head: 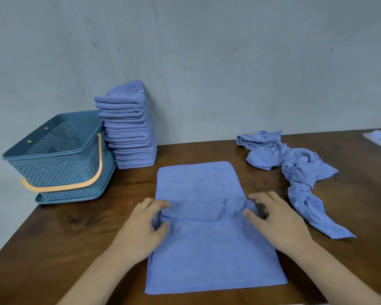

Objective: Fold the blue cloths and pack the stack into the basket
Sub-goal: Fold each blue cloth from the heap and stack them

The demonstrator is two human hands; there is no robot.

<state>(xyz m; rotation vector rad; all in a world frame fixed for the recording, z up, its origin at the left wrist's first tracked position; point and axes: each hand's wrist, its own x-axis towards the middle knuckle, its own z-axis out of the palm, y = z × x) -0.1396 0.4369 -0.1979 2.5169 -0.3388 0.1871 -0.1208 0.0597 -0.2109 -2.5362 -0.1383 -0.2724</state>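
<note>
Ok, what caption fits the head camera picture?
Left hand and right hand fold a blue cloth near the stack and basket.

left hand [147, 223]: fingers pinch cloth [207, 249] | right hand [275, 221]: fingers spread, blurred

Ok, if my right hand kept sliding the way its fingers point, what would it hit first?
The right hand points forward-left, so it first meets the half-folded blue cloth, probably its lifted right edge.

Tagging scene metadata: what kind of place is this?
Likely a simple workroom or home folding station; can't tell which. A wooden table against a bare grey wall, a tall stack of folded blue cloths beside a basket, one cloth mid-fold.
</note>
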